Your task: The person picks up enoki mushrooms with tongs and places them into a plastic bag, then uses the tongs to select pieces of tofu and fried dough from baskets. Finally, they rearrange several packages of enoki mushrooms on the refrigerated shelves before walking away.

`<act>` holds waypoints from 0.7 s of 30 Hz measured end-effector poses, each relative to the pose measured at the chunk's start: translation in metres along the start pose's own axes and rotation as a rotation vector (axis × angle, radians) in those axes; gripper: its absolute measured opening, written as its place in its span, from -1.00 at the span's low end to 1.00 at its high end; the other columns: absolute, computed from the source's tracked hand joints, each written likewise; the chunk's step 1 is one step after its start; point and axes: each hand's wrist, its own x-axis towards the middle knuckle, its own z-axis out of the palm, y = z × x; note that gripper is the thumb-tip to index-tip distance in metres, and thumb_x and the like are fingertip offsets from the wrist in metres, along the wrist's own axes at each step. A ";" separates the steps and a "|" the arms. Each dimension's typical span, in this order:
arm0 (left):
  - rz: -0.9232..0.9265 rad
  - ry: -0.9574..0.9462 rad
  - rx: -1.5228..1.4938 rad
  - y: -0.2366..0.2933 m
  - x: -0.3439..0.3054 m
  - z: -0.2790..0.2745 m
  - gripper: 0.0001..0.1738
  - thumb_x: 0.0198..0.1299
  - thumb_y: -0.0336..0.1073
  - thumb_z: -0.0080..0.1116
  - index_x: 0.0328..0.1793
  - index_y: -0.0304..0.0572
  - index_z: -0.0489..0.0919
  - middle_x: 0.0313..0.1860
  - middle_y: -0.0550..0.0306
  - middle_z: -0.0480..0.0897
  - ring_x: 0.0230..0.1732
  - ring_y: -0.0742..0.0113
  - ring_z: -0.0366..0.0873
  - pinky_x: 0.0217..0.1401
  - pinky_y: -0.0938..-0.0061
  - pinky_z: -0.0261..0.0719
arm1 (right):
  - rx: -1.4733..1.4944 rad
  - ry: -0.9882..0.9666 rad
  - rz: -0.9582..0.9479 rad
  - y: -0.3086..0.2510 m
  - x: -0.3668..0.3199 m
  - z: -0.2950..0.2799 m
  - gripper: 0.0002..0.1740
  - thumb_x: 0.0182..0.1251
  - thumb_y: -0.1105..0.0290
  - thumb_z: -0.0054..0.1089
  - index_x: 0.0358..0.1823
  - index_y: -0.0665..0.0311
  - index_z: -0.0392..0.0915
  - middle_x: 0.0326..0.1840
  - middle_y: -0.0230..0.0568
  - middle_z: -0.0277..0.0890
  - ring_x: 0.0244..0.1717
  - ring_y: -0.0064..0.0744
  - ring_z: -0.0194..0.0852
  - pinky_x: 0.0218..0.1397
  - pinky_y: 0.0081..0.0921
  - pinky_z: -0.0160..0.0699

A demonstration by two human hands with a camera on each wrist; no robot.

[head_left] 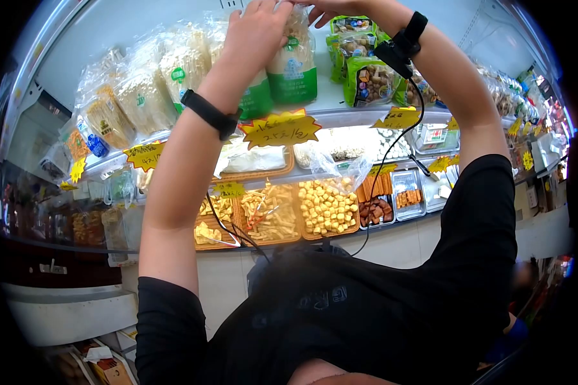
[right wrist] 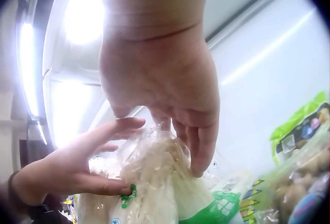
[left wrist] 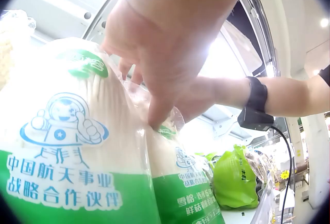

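A clear bag of enoki mushrooms with a green base stands on the upper shelf. At its top is my left hand, thumb against the front of the plastic and fingers around the far side; the right wrist view shows that thumb by the green logo. My right hand reaches down over the same bag, its fingers extended along the back of the top. Closest to the left wrist camera stands another enoki bag, printed with a cartoon astronaut.
More mushroom packs line the shelf on the left. Green bags of brown mushrooms stand right. Yellow price tags hang along the shelf edge. Below are trays of tofu cubes and strips. A cable dangles from the right wrist.
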 end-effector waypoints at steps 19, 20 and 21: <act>-0.127 0.014 -0.122 -0.018 0.001 -0.016 -0.45 0.30 -0.12 0.25 0.40 -0.03 0.48 0.39 -0.03 0.50 0.33 -0.06 0.49 0.30 0.10 0.54 | -0.022 0.096 0.069 0.002 0.007 -0.003 0.09 0.39 -0.54 -0.37 0.64 0.21 0.01 0.70 0.02 -0.08 0.15 0.13 0.60 0.26 -0.10 0.59; -0.120 0.060 -0.149 -0.021 0.001 -0.021 -0.48 0.32 -0.14 0.22 0.38 -0.05 0.50 0.38 -0.03 0.52 0.32 -0.07 0.51 0.29 0.11 0.54 | -0.032 0.123 0.084 0.004 0.008 -0.003 0.11 0.38 -0.55 -0.38 0.64 0.22 -0.01 0.70 0.02 -0.09 0.14 0.13 0.61 0.25 -0.09 0.60; -0.113 0.106 -0.175 -0.023 0.002 -0.027 -0.52 0.35 -0.17 0.19 0.37 -0.07 0.51 0.36 -0.04 0.54 0.30 -0.08 0.52 0.28 0.12 0.54 | -0.037 0.118 0.086 0.001 0.005 -0.001 0.11 0.38 -0.55 -0.38 0.64 0.23 0.00 0.70 0.02 -0.09 0.15 0.13 0.61 0.25 -0.09 0.60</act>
